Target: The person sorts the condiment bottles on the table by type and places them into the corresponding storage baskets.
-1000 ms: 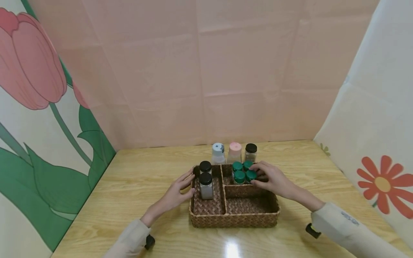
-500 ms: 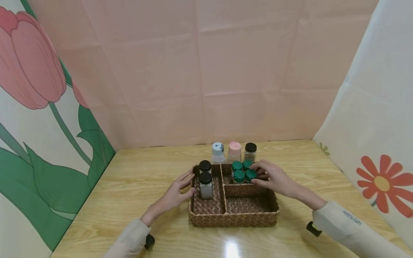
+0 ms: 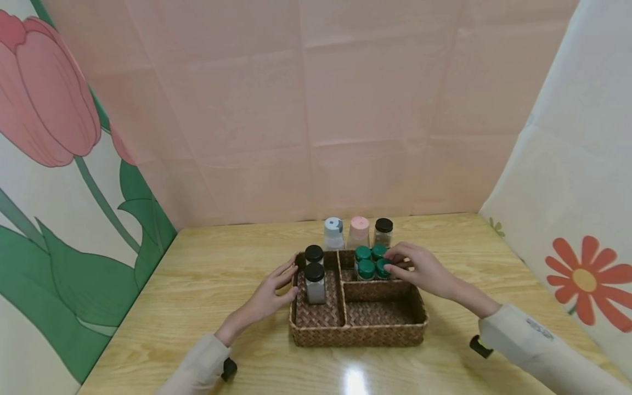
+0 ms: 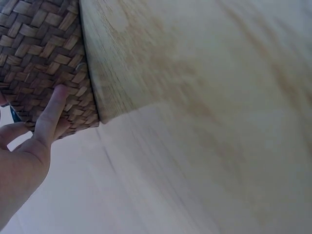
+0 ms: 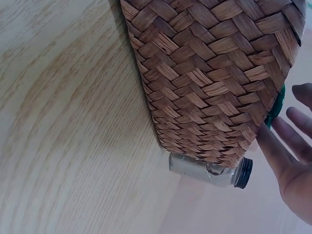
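A woven basket [image 3: 357, 336] with three compartments stands on the table. Its left compartment holds two black-lidded jars [image 3: 315, 291], one behind the other. Several green-lidded jars [image 3: 366, 269] stand grouped in the back right compartment. My left hand [image 3: 271, 293] rests on the basket's left side, fingers extended along the woven wall [image 4: 53, 58]. Over the right rim, my right hand [image 3: 419, 270] has its thumb and fingers spread at the lids of the right-hand green-lidded jars. In the right wrist view a green lid [image 5: 276, 108] shows just beside the fingers; contact is hard to tell.
Behind the basket stand a blue-capped bottle [image 3: 333, 233], a pink-capped bottle [image 3: 359, 233] and a black-lidded jar [image 3: 383, 233]. The front right compartment [image 3: 380, 314] shows its woven floor. A pink cloth [image 3: 306, 109] hangs behind the table [image 3: 222, 258].
My right hand has lifted slightly, its thumb moving up along the front right green lid. The left hand and the basket stay in place.
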Demonstrator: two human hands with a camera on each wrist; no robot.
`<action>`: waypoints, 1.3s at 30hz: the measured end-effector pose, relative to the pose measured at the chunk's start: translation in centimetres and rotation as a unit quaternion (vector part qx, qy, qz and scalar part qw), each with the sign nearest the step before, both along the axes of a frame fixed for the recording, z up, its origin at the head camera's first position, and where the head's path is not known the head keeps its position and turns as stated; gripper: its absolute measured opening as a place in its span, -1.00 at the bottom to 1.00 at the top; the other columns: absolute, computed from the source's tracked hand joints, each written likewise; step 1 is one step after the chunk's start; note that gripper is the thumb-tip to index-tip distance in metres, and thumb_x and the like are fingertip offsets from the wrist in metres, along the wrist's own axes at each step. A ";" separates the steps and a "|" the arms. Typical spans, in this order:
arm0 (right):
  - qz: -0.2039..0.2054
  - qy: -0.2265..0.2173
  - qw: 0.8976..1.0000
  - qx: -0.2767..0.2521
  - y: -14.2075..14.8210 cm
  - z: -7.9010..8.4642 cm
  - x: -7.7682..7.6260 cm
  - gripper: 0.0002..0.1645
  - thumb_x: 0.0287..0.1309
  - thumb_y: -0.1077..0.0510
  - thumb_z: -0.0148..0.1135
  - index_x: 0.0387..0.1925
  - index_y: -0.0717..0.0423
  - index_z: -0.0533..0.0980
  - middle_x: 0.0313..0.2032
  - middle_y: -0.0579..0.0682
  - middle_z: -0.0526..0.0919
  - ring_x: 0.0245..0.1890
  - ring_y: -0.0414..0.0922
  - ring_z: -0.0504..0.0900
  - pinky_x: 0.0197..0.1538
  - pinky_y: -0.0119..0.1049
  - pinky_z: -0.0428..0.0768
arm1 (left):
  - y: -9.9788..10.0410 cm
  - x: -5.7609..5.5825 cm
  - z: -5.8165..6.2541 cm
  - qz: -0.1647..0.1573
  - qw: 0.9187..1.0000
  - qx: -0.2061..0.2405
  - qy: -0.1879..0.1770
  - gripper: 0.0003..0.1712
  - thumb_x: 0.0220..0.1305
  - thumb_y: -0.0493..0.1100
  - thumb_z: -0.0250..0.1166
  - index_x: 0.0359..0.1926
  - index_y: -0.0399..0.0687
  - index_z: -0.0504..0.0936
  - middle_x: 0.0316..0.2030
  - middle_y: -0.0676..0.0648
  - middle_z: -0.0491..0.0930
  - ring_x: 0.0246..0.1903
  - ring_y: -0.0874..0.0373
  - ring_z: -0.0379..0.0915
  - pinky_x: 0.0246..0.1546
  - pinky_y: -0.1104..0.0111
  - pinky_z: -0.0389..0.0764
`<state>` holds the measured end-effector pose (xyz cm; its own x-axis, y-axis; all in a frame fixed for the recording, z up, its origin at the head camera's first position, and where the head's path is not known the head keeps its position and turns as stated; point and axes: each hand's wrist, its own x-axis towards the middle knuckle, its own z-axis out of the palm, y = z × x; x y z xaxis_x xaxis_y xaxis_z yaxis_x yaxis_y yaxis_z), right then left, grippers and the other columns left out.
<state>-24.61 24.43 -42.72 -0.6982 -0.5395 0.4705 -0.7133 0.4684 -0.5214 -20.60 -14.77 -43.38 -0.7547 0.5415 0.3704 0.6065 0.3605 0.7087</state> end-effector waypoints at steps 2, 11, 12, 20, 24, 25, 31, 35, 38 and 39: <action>-0.003 0.013 1.000 -0.003 0.0 0.0 -0.1 -0.79 0.23 0.29 0.34 -0.09 0.17 0.61 -0.21 -0.09 0.62 -0.26 -0.15 0.66 -0.27 -0.26 0.73 | 0.0 0.0 0.1 0.001 1.000 -0.002 -0.002 -0.41 0.39 -0.39 0.20 0.33 -0.61 0.24 0.44 -0.40 0.06 0.35 -0.38 0.10 0.19 -0.01 0.43; -0.012 0.066 0.998 -0.008 0.3 0.2 -1.1 -0.82 0.19 0.32 0.37 -0.16 0.11 0.66 -0.24 -0.18 0.63 -0.29 -0.24 0.64 -0.27 -0.17 0.71 | 0.0 0.0 0.1 -0.001 1.000 0.000 -0.009 -0.40 0.40 -0.38 0.19 0.34 -0.61 0.23 0.43 -0.43 0.05 0.34 -0.38 0.11 0.19 -0.01 0.43; -0.015 0.071 0.997 -0.007 0.4 0.3 -1.2 -0.82 0.18 0.31 0.38 -0.16 0.11 0.66 -0.24 -0.19 0.63 -0.28 -0.25 0.63 -0.26 -0.19 0.70 | 0.0 0.0 0.1 -0.001 1.000 -0.001 -0.009 -0.40 0.40 -0.38 0.19 0.34 -0.60 0.23 0.43 -0.43 0.05 0.35 -0.38 0.10 0.19 -0.01 0.43; -0.038 0.112 0.993 -0.003 0.6 0.1 -2.2 -0.78 0.11 0.32 0.43 -0.24 -0.03 0.66 -0.22 -0.15 0.62 -0.26 -0.14 0.57 -0.30 -0.19 0.60 | -0.1 0.0 -0.1 0.002 1.000 -0.006 -0.008 -0.40 0.40 -0.38 0.19 0.34 -0.61 0.23 0.42 -0.47 0.06 0.31 -0.37 0.18 0.18 -0.01 0.43; -0.059 0.124 0.990 -0.009 0.8 -0.1 -2.7 -0.78 0.07 0.31 0.46 -0.25 -0.01 0.67 -0.17 -0.08 0.59 -0.20 -0.12 0.52 -0.29 -0.13 0.56 | -0.1 -0.1 -0.1 0.001 1.000 -0.008 -0.006 -0.40 0.42 -0.35 0.19 0.34 -0.61 0.23 0.42 -0.46 0.06 0.31 -0.36 0.19 0.19 0.01 0.44; -0.064 0.126 0.990 -0.009 0.8 -0.1 -2.8 -0.78 0.07 0.31 0.46 -0.25 -0.01 0.67 -0.15 -0.07 0.59 -0.17 -0.11 0.50 -0.28 -0.14 0.54 | -0.1 -0.1 -0.2 0.000 1.000 -0.007 -0.006 -0.40 0.42 -0.34 0.19 0.34 -0.61 0.23 0.42 -0.46 0.06 0.31 -0.36 0.19 0.18 0.01 0.44; -0.079 0.136 0.987 -0.018 1.1 -0.4 -3.9 -0.72 0.02 0.33 0.49 -0.20 0.03 0.69 -0.07 0.14 0.56 -0.06 0.04 0.46 -0.19 -0.09 0.45 | 0.0 -0.1 -0.3 -0.002 1.000 0.001 -0.011 -0.40 0.41 -0.37 0.19 0.35 -0.60 0.22 0.43 -0.46 0.05 0.32 -0.37 0.16 0.18 0.02 0.45; -0.086 0.135 0.987 -0.023 1.3 -0.7 -4.8 -0.64 -0.01 0.32 0.51 -0.11 0.09 0.67 -0.01 0.26 0.51 -0.01 0.12 0.42 -0.17 -0.04 0.38 | -0.1 -0.1 -0.3 -0.002 1.000 0.000 -0.013 -0.40 0.42 -0.36 0.18 0.35 -0.60 0.22 0.43 -0.45 0.04 0.33 -0.36 0.15 0.18 0.03 0.45; -0.093 0.123 0.988 -0.027 1.5 -1.1 -5.3 -0.49 -0.01 0.30 0.52 0.04 0.18 0.61 0.07 0.27 0.45 0.04 0.14 0.40 -0.13 0.01 0.45 | 0.0 -0.1 -0.3 -0.001 1.000 0.001 -0.009 -0.40 0.40 -0.39 0.19 0.35 -0.61 0.22 0.43 -0.46 0.05 0.32 -0.37 0.15 0.18 0.01 0.45; -0.094 0.118 0.988 -0.030 1.6 -1.2 -5.5 -0.43 -0.01 0.30 0.52 0.10 0.22 0.57 0.10 0.28 0.43 0.06 0.15 0.39 -0.11 0.05 0.48 | 0.0 -0.1 -0.3 -0.001 1.000 0.001 -0.006 -0.40 0.40 -0.40 0.19 0.34 -0.61 0.23 0.42 -0.47 0.05 0.32 -0.38 0.15 0.17 0.00 0.45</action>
<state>-30.12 26.04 -43.90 -0.6506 -0.3780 0.6587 -0.7219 0.5772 -0.3818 -20.72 -14.79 -43.66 -0.7580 0.5421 0.3628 0.5987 0.3574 0.7168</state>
